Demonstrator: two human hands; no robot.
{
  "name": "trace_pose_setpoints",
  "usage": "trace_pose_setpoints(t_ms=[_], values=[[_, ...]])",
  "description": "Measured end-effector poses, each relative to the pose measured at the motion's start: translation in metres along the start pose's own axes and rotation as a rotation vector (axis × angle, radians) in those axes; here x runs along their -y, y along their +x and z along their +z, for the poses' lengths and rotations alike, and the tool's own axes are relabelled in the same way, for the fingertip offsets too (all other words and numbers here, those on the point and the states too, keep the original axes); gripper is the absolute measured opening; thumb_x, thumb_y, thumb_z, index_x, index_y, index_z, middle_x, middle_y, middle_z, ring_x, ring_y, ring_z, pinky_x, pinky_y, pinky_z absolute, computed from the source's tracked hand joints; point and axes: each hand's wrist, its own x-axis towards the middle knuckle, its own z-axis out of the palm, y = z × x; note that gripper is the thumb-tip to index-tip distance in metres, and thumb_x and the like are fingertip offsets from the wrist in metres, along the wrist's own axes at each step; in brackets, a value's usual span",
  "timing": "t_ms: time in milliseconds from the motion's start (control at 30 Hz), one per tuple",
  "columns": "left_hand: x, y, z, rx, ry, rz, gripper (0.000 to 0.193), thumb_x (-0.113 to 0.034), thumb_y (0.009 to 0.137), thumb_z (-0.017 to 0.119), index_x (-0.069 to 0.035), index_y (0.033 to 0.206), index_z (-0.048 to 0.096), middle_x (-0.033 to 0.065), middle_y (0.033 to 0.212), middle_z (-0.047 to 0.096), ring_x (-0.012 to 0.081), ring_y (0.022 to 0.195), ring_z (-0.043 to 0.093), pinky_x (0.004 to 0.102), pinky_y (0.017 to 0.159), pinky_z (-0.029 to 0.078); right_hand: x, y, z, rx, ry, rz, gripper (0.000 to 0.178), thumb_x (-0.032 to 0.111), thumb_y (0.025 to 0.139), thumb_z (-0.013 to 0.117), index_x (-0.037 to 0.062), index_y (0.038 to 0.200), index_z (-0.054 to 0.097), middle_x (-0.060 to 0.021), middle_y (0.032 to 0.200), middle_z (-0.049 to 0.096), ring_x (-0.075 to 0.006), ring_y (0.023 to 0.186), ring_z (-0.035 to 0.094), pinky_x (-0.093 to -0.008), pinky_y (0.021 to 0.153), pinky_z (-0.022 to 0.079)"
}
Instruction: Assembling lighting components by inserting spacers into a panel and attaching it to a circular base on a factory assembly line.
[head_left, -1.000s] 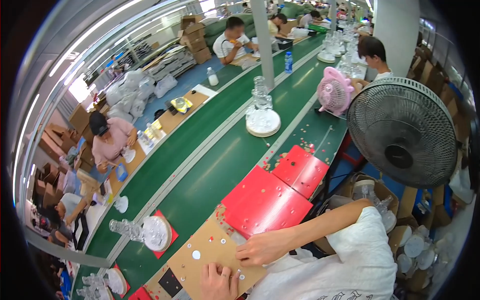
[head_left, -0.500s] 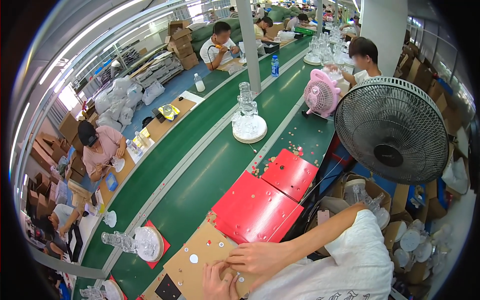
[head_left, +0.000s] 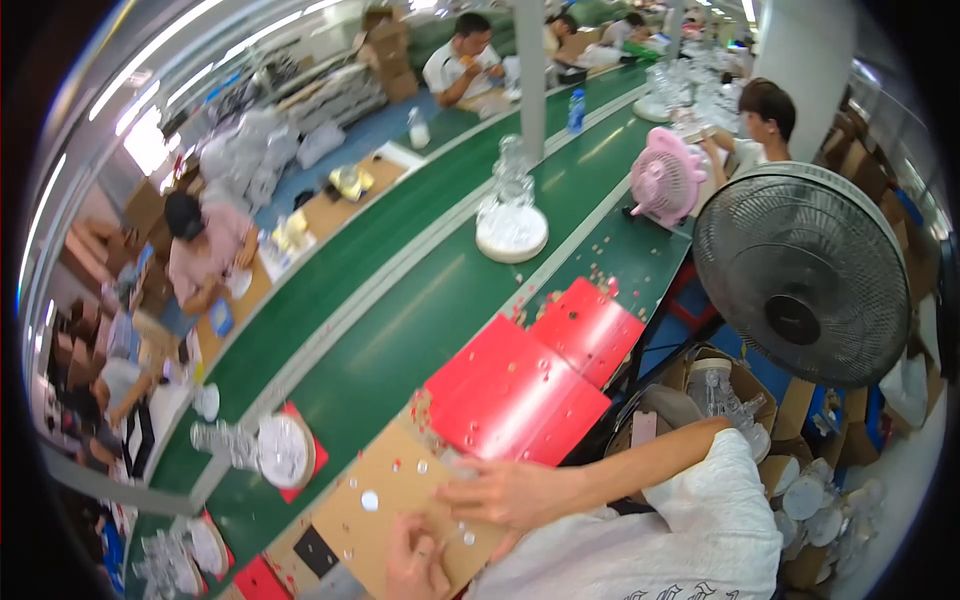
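Note:
A brown cardboard sheet (head_left: 385,490) lies in front of me, dotted with small round white discs and red bits. A larger white disc (head_left: 370,501) is on it, left of my hands. My left hand (head_left: 415,560) is over its near part, fingers curled in; anything between them is too blurred to make out. My right hand (head_left: 505,493) reaches in from the right above the sheet, blurred, its fingers stretched forward and nothing visible in them. Small pale discs (head_left: 468,538) lie between the hands. Beyond the sheet are red panels (head_left: 515,390) scattered with small round pieces.
A green conveyor (head_left: 400,330) curves past, carrying clear glass-like pieces on round bases (head_left: 511,232). At the right stand a large black fan (head_left: 800,275) and a pink fan (head_left: 665,178). Boxes of clear pieces (head_left: 725,390) are beside me. Several people work along the line.
My hands have drawn apart; the right has lifted a little away from the left and forward. The view has shifted, so the surroundings sit differently and look blurred.

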Motion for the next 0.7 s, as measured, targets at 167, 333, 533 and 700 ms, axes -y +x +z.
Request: trace_pose_setpoints(t_ms=[167, 333, 533, 700], values=[[-0.003, -0.006, -0.025, 0.051, -0.031, -0.088, 0.015, 0.0, 0.081, 0.067, 0.003, 0.077, 0.053, 0.0245, 0.115, 0.055, 0.0451, 0.113, 0.057, 0.0639, 0.11, 0.033, -0.02, -0.004, -0.018, -0.085, 0.076, -0.025, 0.079, 0.053, 0.063, 0.083, -0.0007, 0.118, 0.065, -0.0164, 0.14, 0.056, -0.027, 0.119, 0.062, -0.0477, 0.105, 0.045], [0.002, -0.009, -0.037, -0.005, -0.048, -0.137, 0.016, 0.001, 0.079, 0.07, 0.0, 0.077, 0.054, 0.0158, 0.112, 0.06, 0.0401, 0.122, 0.056, 0.0682, 0.112, 0.028, -0.029, -0.006, -0.032, 0.014, 0.097, 0.098, 0.079, 0.05, 0.062, 0.087, 0.0026, 0.122, 0.065, -0.0125, 0.145, 0.055, -0.0287, 0.124, 0.059, -0.051, 0.106, 0.043], [0.002, -0.014, -0.028, -0.122, -0.104, -0.147, 0.013, 0.002, 0.081, 0.068, 0.001, 0.079, 0.055, 0.0164, 0.116, 0.06, 0.0404, 0.126, 0.054, 0.0669, 0.114, 0.026, 0.013, 0.039, 0.006, -0.127, 0.478, -0.006, 0.033, 0.012, 0.077, 0.077, 0.0066, 0.109, 0.072, -0.0069, 0.106, 0.068, -0.0232, 0.092, 0.065, -0.035, 0.079, 0.055], [0.002, -0.039, -0.013, -0.484, -0.093, -0.385, 0.015, -0.008, 0.086, 0.063, -0.001, 0.1, 0.064, 0.0242, 0.145, 0.046, 0.0392, 0.143, 0.036, 0.0534, 0.119, 0.023, 0.013, 0.049, 0.019, -0.266, 0.505, -0.018, 0.03, 0.003, 0.075, 0.073, 0.0078, 0.105, 0.075, -0.0034, 0.086, 0.063, -0.019, 0.079, 0.062, -0.0327, 0.066, 0.054]])
